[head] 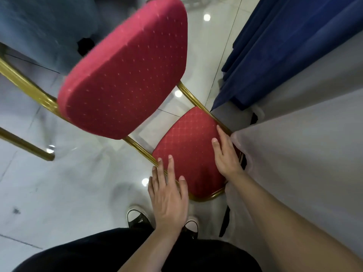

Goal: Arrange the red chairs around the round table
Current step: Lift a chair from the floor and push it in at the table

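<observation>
A red chair with a gold metal frame stands in front of me; its big padded seat (125, 69) is blurred and fills the upper middle. Its smaller red backrest (188, 146) is nearest me, right against the white tablecloth of the table (298, 158). My right hand (225, 156) holds the backrest's right edge, thumb on the red pad, other fingers hidden behind the frame. My left hand (169, 189) lies over the left gold rail with fingers spread and straight, thumb on the pad, not wrapped around anything.
Dark blue cloth (290, 48) hangs over the white tablecloth at the upper right. A grey-blue draped shape (39, 26) stands at the upper left. Two gold chair legs (25, 146) stick out left over the glossy white tile floor. My black-and-white shoes (137, 218) are below.
</observation>
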Demonstrator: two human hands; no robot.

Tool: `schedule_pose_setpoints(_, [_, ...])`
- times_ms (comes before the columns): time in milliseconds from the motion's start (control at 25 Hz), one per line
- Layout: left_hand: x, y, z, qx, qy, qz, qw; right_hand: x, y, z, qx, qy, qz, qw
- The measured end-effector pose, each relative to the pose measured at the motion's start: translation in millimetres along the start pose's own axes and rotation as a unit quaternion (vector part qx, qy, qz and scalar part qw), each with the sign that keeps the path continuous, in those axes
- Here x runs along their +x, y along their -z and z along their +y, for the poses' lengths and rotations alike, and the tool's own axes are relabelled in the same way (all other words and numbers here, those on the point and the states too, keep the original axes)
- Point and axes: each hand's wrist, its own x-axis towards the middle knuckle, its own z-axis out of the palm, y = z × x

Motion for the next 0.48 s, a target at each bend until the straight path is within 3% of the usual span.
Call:
schedule_pose_setpoints(200, [40,-81,-43,0.014,0.029,-0.025,0.999,72,-24,76,-0.081,-0.003,-0.027,0.996])
schedule_pose_setpoints(480, [93,-163,-81,-0.002,0.068,-0.034,0.997,154,-30,139,-0.184,0.025,0.027,0.982])
